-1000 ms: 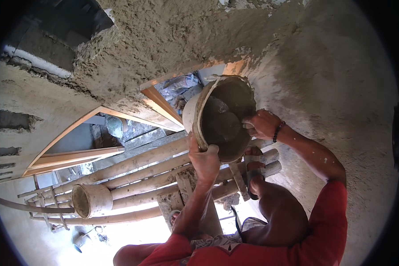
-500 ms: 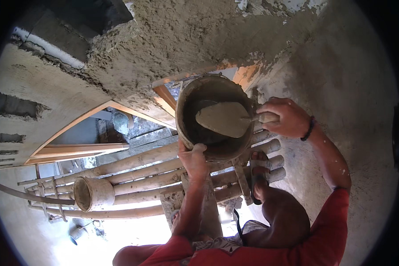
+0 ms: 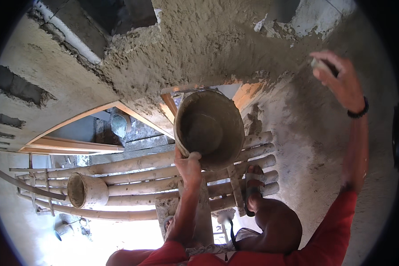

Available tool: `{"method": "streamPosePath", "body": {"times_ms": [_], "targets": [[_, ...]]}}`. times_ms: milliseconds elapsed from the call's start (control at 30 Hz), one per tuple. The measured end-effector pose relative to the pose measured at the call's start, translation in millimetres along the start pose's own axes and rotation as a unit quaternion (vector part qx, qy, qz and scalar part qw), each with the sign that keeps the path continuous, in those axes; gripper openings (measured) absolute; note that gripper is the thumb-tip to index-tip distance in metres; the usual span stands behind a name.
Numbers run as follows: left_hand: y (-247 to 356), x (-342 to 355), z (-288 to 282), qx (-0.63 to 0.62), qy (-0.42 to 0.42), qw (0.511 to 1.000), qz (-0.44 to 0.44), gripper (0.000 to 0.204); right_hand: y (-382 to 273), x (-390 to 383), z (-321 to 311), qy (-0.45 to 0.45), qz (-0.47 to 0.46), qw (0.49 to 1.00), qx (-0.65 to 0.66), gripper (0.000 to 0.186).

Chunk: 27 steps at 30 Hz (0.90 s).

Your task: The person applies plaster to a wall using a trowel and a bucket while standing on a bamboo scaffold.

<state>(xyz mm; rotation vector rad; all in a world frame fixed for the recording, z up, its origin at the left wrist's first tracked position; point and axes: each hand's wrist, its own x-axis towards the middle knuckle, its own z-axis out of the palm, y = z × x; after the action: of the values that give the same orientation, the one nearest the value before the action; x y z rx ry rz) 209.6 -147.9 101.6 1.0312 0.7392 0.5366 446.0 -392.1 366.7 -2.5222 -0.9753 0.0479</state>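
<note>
My left hand [image 3: 189, 168] grips the near rim of a mortar-stained bucket [image 3: 178, 128], thumb over the edge. The bucket is tipped so that its inside shows, with a little wet mortar [image 3: 205, 133] at the bottom. High on the right, my right hand [image 3: 339, 80] is closed round the handle of a trowel [image 3: 315, 63]; its blade cannot be made out against the wall. Just left of that hand is rough, wet plaster [image 3: 199, 53] on the wall.
Underfoot is a scaffold of bamboo poles [image 3: 142, 181] with a wooden board [image 3: 204, 217] across it. A second bucket [image 3: 91, 190] stands on the poles at the left. A wooden-framed opening [image 3: 115, 106] lies beyond them. Smooth wall [image 3: 323, 155] rises on the right.
My right hand has swung up and right with the trowel, out of the bucket toward the wall. The mortar-loaded blade no longer shows over the bucket. My left hand keeps its grip.
</note>
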Motion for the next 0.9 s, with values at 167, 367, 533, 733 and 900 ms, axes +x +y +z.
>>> {"method": "streamPosePath", "body": {"times_ms": [167,367,533,733,900], "targets": [[-3,-6,3,0.037,-0.032,0.998,0.034,0.055,-2,-34,64,-0.203,-0.037,0.977,-0.052,0.029],[9,-24,13,0.095,-0.047,0.991,0.084,0.056,-24,-49,153,-0.142,-0.112,0.93,-0.319,0.024],[9,-32,14,0.118,-0.06,0.986,0.101,0.065,-20,-48,196,-0.162,-0.15,0.891,-0.396,0.03],[24,-42,13,0.236,-0.058,0.955,0.172,0.072,10,-64,229,-0.266,-0.06,0.946,-0.173,0.038],[17,-31,6,0.113,-0.064,0.987,0.096,0.068,5,-78,252,-0.253,-0.033,0.966,-0.034,0.043]]}}
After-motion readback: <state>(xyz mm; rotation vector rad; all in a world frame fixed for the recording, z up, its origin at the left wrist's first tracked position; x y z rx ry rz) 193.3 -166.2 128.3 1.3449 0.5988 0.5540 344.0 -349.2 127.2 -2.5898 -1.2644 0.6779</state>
